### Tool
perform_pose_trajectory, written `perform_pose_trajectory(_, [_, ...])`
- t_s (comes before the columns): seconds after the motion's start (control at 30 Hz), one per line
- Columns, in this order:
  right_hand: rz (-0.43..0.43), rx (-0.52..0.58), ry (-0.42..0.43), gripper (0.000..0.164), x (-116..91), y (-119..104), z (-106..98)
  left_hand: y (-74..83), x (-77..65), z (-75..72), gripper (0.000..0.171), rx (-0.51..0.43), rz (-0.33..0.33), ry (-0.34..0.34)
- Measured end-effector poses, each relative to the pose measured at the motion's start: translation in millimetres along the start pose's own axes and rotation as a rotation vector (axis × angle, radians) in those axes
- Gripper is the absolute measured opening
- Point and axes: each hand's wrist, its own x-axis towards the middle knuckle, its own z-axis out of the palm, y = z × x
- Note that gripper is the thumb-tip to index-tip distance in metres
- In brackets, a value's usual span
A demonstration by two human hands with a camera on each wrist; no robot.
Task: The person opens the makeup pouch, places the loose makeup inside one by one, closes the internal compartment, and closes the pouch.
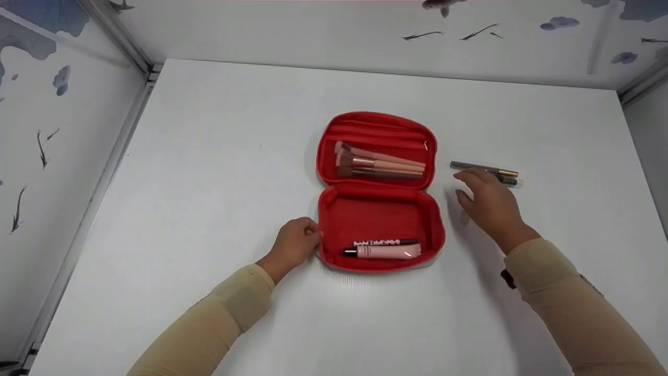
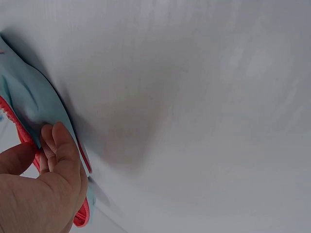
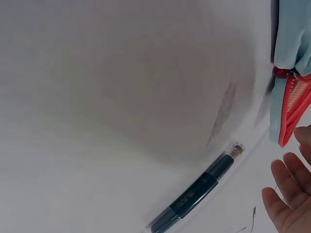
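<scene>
Pinches the left rim of an open case (image 1: 376,214) with the left hand (image 1: 296,244), thumb at the red edge and bent fingers against the pale blue outside. Holds the right hand (image 1: 490,201) to the right of the case, loosely open, with thumb apart from the gently bent fingers and nothing in its grasp. Hides part of a dark pen (image 3: 194,191) behind this hand in the head view, yet shows in full view, from the right wrist, a stretch of worktop (image 1: 219,156) between pen and fingertips. Next to that pen, almost alongside, a slim grey stick (image 1: 469,166) with a gold-coloured section toward its right end.

Lies flat on the worktop, right of its middle, in the case's instance: spread into two red-lined halves, hinged between. In the far half, a loose row of brushes (image 1: 386,164), heads to the left, pale pink handles to the right. In the near half, along the front wall, a pink tube (image 1: 389,251) with a black cap at its left, and just behind it a patterned pencil (image 1: 378,242). Wears beige sleeves (image 1: 548,271) on both arms.
</scene>
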Motion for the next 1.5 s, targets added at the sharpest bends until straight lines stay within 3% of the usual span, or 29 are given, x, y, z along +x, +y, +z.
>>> perform_pose_trajectory(0.37, [0.022,-0.016,0.030,0.038,5,22,6,-0.7,1.4,0.7,0.007,-0.008,-0.001,0.007])
perform_pose_trajectory(0.73, [0.076,-0.083,0.026,0.031,15,28,5,-2.2,2.2,-0.3,0.007,-0.002,-0.008,0.010])
perform_pose_trajectory(1.5, [-0.051,-0.210,0.172,0.018,22,46,13,-1.4,1.5,0.8,0.008,0.027,0.000,0.010])
